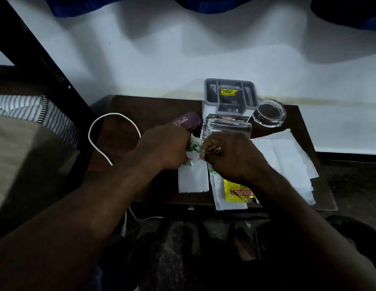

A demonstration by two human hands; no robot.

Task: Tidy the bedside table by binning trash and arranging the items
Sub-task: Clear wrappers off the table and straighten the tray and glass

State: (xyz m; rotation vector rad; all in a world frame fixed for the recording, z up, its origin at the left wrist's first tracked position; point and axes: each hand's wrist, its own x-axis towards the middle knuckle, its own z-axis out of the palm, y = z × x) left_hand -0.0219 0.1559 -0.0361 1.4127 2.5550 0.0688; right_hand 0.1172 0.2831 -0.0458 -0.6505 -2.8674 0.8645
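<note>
A white wall (182, 59) rises behind the table's far edge. Left of the table, a dark bed frame (42, 66) slants past a striped pillow (21, 108). Blue cloth (124, 5) hangs above.

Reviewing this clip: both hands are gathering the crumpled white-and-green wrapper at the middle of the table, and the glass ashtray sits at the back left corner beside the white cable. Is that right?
Not quite. The head view shows the glass ashtray at the back right, just right of the grey organiser; the white cable is on the left. Both the left hand and right hand are indeed on the crumpled wrapper.
</note>
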